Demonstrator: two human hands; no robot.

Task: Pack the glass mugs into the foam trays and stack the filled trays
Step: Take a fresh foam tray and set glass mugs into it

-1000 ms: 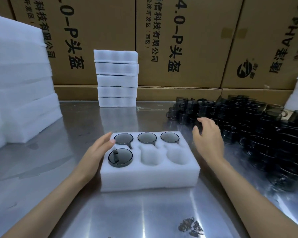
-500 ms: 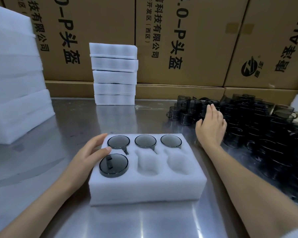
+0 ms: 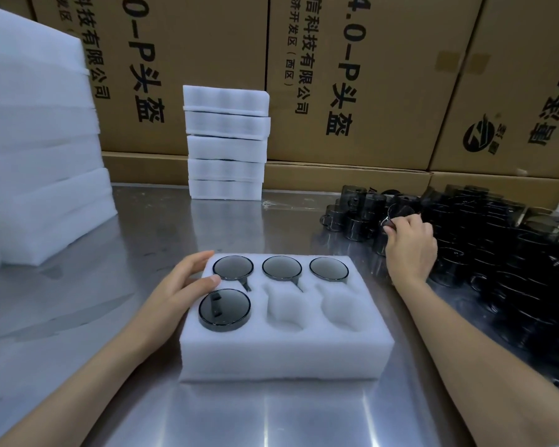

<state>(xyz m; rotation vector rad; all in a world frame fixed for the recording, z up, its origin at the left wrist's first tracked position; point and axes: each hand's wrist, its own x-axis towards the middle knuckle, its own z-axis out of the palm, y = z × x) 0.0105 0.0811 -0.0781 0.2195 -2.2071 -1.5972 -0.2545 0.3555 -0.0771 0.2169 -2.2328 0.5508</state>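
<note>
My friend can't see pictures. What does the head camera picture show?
A person's right hand grips a dark glass mug from a pile, while the left hand rests on a white foam tray holding four mugs, two pockets empty. Foam trays and cardboard boxes stand behind on the metal table.
</note>
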